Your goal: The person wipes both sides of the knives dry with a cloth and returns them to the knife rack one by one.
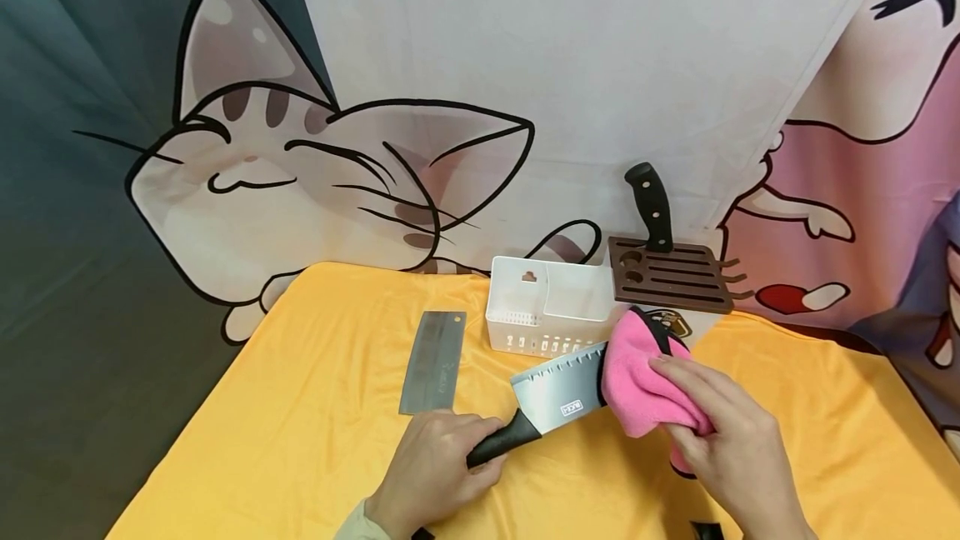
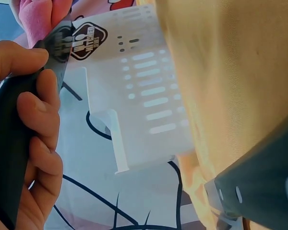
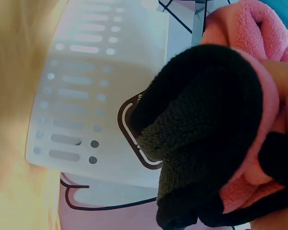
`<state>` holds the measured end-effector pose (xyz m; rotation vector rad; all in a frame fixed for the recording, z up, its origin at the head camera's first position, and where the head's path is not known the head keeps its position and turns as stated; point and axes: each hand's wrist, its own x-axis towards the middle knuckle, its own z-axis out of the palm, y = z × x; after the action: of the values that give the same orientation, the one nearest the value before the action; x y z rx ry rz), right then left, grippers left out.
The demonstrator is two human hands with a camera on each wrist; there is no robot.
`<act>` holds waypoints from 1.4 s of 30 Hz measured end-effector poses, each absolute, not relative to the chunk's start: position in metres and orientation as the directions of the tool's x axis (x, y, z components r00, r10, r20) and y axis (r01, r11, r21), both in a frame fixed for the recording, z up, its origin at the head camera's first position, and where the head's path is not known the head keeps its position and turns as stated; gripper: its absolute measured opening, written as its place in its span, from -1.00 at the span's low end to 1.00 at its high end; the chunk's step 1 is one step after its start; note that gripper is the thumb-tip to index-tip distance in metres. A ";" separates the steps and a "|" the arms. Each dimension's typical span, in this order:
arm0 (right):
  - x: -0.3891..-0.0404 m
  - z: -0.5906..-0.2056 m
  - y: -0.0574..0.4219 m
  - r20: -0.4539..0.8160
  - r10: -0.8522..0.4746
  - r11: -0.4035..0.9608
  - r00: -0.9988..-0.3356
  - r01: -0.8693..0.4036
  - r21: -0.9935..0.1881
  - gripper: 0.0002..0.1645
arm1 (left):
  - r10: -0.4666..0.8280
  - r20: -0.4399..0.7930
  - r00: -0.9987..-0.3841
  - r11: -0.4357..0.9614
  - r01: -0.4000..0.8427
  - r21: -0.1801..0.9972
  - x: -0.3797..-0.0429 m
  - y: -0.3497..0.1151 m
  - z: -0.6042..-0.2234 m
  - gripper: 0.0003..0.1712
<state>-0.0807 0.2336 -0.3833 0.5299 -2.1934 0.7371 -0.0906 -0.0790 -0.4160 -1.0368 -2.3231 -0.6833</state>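
My left hand (image 1: 442,461) grips the black handle of a kitchen knife (image 1: 558,394), its blade pointing up and to the right over the table. In my right hand (image 1: 731,432) is a pink cloth (image 1: 645,382) with black edging, folded over the front part of the blade and hiding the tip. The right wrist view shows the cloth's dark grey fleecy side (image 3: 197,110) bunched up close to the camera. Left of the knife, a cleaver (image 1: 435,361) lies flat on the yellow tablecloth, its lower end hidden behind my left hand.
A white plastic knife holder (image 1: 551,340) stands at the back, with a brown slotted top (image 1: 675,282) and side hooks (image 1: 735,277). One black-handled knife (image 1: 651,207) stands in it. A small black object (image 1: 707,530) shows at the front edge. A printed curtain (image 1: 570,65) hangs behind.
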 end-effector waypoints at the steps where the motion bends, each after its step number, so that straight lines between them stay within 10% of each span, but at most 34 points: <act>1: -0.080 -0.383 0.234 0.752 -0.151 0.751 -0.641 -0.569 -0.334 -0.52 | 0.523 0.623 -0.581 0.582 0.778 0.237 -0.091 -0.079 -0.416 -0.77; 42: -0.067 -0.386 0.178 0.585 -0.543 0.619 -0.603 -0.758 -0.206 -0.55 | 0.601 0.585 -0.545 0.588 0.797 0.139 -0.090 -0.071 -0.419 -0.71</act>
<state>-0.0667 0.1780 -0.3858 1.0263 -2.3718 0.6102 -0.0901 -0.0706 -0.4189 -1.1128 -2.3353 -0.5413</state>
